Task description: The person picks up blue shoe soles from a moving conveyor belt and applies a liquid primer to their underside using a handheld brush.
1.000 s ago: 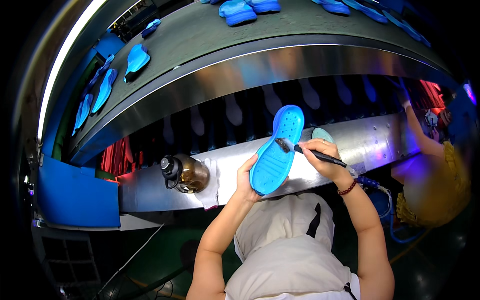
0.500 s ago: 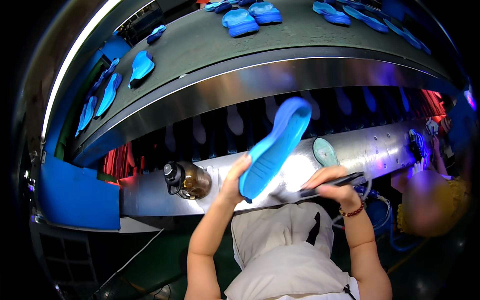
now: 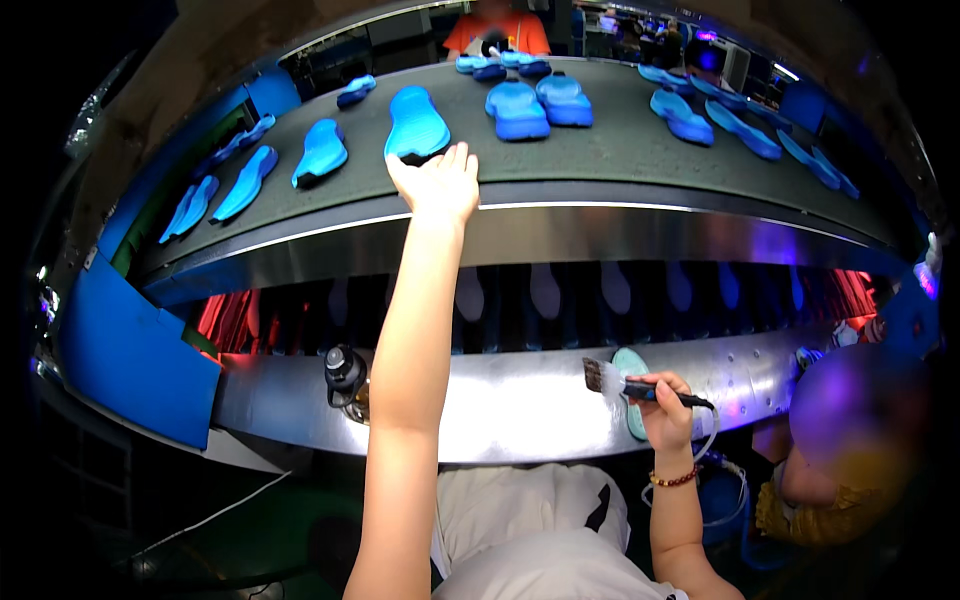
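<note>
My left arm reaches out over the dark green belt, and my left hand (image 3: 440, 186) is at the near end of a bright blue shoe sole (image 3: 416, 122). Its fingers are apart, with the thumb at the sole's near left edge. The sole lies on the belt. Above the metal ledge, my right hand (image 3: 664, 408) is closed round the black handle of a brush (image 3: 603, 378), bristles pointing left. A thin hose or cord runs from the handle's back end. Just behind the brush lies a pale green sole-shaped piece (image 3: 630, 362), partly covered by the brush and hand.
More blue soles (image 3: 322, 150) lie along the belt (image 3: 590, 165). A dark bottle (image 3: 346, 375) stands on the metal ledge (image 3: 500, 410), partly behind my left arm. Sole shapes hang in the dark gap below the belt. One person (image 3: 820, 440) is at the right, another (image 3: 497, 35) across the belt.
My left hand has carried the blue sole from above the ledge up to the belt, where it now lies. The brush in my right hand has moved back from my lap side and turned.
</note>
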`<state>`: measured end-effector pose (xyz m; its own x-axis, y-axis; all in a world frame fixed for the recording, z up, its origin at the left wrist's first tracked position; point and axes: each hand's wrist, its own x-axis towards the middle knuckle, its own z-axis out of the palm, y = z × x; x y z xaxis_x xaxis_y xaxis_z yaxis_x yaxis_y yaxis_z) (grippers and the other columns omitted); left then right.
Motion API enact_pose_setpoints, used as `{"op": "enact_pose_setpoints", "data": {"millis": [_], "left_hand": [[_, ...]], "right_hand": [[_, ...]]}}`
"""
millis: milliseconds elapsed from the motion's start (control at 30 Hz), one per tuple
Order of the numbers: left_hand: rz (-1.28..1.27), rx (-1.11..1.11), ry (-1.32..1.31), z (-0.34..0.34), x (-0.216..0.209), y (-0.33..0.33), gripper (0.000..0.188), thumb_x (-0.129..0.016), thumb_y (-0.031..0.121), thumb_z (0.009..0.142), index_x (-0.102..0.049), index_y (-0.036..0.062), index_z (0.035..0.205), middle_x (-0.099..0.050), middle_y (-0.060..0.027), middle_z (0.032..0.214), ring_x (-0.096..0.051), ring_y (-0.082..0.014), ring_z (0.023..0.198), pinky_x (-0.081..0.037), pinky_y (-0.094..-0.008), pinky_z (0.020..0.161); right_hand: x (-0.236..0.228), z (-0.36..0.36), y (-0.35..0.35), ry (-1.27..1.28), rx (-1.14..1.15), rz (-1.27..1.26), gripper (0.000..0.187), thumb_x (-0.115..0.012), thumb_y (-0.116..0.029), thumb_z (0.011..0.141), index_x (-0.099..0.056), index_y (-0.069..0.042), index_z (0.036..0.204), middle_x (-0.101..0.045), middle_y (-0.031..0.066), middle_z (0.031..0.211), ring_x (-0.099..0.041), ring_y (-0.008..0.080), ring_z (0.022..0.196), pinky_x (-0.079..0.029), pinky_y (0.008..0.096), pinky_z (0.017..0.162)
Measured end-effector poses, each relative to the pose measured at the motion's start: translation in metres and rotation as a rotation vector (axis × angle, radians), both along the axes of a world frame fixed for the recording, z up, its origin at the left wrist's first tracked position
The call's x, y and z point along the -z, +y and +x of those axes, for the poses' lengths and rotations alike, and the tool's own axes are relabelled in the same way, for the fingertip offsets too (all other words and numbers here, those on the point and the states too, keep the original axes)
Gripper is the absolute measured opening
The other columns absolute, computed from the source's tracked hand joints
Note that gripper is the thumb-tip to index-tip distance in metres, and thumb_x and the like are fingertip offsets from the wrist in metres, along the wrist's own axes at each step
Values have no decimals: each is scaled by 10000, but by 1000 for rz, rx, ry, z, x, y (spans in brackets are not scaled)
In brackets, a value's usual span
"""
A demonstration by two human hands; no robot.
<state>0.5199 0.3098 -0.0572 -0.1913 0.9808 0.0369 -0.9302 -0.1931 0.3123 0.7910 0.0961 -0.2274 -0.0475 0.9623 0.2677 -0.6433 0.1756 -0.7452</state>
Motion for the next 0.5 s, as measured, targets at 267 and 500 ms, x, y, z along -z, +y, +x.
{"op": "enact_pose_setpoints", "data": {"millis": [267,500], "left_hand": [[26,-637,1739,62,-13,22,925,-702,305,666,-154,31,1360,-206,-294,1347,-282,-436,1233,-284,-441,1012],[-53,-617,2265,71,9,82,550,-681,380,714,-499,28,1096,-454,-247,1161,-550,-367,974,-463,-405,821]], "right_hand": [[16,20,10,90,4,-92,168,-475,-100,868,-567,16,947,-620,176,958,-614,229,850,-499,308,737],[23,26,7,60,20,-146,177,-480,-112,866,-561,25,945,-613,187,954,-613,242,836,-509,323,721]]}}
